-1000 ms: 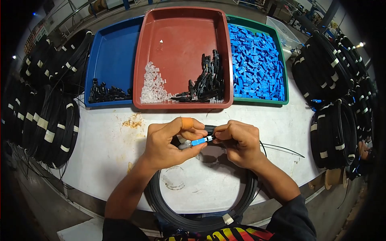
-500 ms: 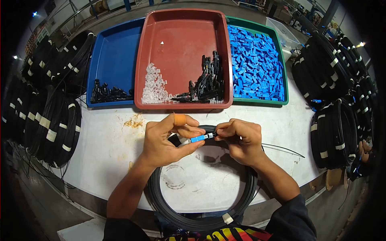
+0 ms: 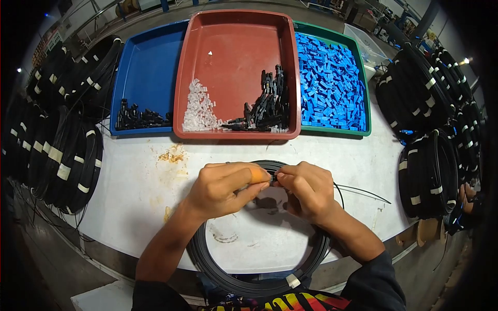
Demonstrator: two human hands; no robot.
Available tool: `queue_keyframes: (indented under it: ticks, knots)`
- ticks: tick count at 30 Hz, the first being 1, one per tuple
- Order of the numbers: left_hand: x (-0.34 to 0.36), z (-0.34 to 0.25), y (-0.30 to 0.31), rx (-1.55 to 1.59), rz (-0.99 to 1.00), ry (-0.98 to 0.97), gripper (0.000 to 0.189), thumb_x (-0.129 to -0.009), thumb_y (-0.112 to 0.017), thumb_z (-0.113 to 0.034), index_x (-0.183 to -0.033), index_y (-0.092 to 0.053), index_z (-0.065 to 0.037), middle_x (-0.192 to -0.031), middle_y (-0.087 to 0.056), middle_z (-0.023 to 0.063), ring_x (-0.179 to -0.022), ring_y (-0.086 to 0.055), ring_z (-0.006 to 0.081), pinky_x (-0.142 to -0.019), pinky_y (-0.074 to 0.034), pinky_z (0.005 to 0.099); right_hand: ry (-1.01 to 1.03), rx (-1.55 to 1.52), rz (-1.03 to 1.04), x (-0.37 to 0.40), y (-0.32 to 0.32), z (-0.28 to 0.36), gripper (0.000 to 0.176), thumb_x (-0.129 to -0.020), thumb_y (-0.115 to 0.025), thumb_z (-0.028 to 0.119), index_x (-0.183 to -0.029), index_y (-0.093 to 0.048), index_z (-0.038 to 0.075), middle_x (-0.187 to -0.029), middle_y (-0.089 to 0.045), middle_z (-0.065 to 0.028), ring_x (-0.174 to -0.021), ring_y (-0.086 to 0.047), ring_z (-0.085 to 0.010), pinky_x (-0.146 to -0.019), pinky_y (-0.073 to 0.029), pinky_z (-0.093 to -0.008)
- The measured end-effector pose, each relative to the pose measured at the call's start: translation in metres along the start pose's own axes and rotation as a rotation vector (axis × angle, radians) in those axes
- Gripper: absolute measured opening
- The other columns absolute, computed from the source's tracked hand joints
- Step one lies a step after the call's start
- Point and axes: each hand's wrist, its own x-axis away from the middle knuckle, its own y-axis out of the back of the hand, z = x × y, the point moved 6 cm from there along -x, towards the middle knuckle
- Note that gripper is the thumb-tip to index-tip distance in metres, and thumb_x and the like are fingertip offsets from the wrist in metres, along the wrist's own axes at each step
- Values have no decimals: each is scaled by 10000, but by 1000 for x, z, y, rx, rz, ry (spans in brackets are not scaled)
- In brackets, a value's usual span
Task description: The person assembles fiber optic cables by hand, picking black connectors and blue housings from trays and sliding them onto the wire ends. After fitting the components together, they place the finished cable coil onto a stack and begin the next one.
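My left hand (image 3: 225,189) is closed in a pinch around a small fiber-optic connector (image 3: 273,178), an orange band on one finger. Only a small dark and pale bit of the connector shows between the fingertips; its blue body is covered. From the other side, my right hand (image 3: 308,192) pinches at the connector's end, its fingertips almost touching those of the left. Below both hands lies a coil of black cable (image 3: 199,256), bound with a white tape tag (image 3: 293,281). A loose cable end (image 3: 363,192) sticks out to the right.
Behind the hands stand a blue tray (image 3: 150,62) with black parts, a red tray (image 3: 233,46) with white and black pieces, and a green tray (image 3: 368,103) full of blue housings (image 3: 332,83). Taped black coils are stacked at left (image 3: 67,160) and right (image 3: 430,171).
My left hand has turned over and its fingers have closed across the blue connector body, which was visible before. My right hand has drawn in closer, fingers more curled.
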Motion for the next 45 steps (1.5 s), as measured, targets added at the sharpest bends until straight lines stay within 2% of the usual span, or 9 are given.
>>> queue_keyframes:
  ticks: [11,17,21,24,26,30,35,39,45]
  knots:
    - [-1,-4,-1,26,-11,-13,157,-766,-834,3,-857,-706,4,-868,-768,146,-799,-773,241,-667,-625,292,269,34,-218,-5,17,11,190,-653,-755,2,-814,-654,4,-872,-718,-108,-736,-662,-252,-642,-534,-367]
    - [1,4,0,61,29,-3,151,-756,-830,20,-836,-703,9,-877,-766,155,-856,-774,259,-713,-631,291,-149,-334,-30,-2,1,-14,321,-569,-725,-54,-879,-659,-3,-813,-666,-122,-676,-628,-262,-632,-521,-362]
    - [3,13,0,204,53,251,127,-762,-824,30,-826,-716,14,-871,-767,154,-845,-778,262,-710,-636,302,123,-126,-77,-9,7,2,288,-602,-722,-72,-878,-664,-13,-831,-688,-121,-692,-650,-256,-627,-526,-341]
    - [0,7,1,180,49,145,122,-771,-822,27,-850,-730,14,-882,-774,148,-830,-780,254,-709,-638,307,228,-31,-116,-7,11,12,258,-638,-726,-107,-873,-665,-21,-820,-703,-119,-703,-672,-252,-619,-528,-328]
    - [1,4,-2,118,50,67,117,-774,-822,24,-849,-732,15,-891,-777,146,-832,-780,249,-717,-639,307,-133,-279,-8,-1,3,-11,266,-583,-762,-21,-833,-672,-10,-836,-677,-113,-677,-631,-251,-639,-523,-357]
    - [2,4,-1,103,53,45,109,-773,-824,19,-835,-735,15,-902,-780,142,-855,-780,248,-743,-643,308,-261,-393,74,-4,-4,-17,264,-613,-766,-37,-860,-680,-2,-804,-678,-106,-676,-638,-259,-621,-514,-350]
    - [-1,4,-1,160,41,129,107,-771,-822,25,-834,-736,18,-908,-778,146,-893,-777,264,-776,-645,317,168,-78,-144,-11,12,8,274,-647,-760,-83,-901,-689,-7,-746,-673,-108,-661,-639,-268,-586,-494,-351]
    - [-1,4,-2,108,69,55,112,-767,-817,36,-847,-740,27,-915,-779,151,-913,-775,270,-801,-643,330,-178,-299,26,-2,0,-12,268,-643,-755,-81,-891,-681,-10,-777,-671,-106,-649,-620,-277,-608,-496,-363]
    - [0,6,-1,162,51,154,125,-760,-825,32,-848,-737,24,-891,-779,144,-916,-775,276,-809,-644,339,143,-105,-164,-11,10,5,261,-651,-740,-96,-888,-683,-3,-776,-671,-114,-662,-621,-280,-619,-499,-379]
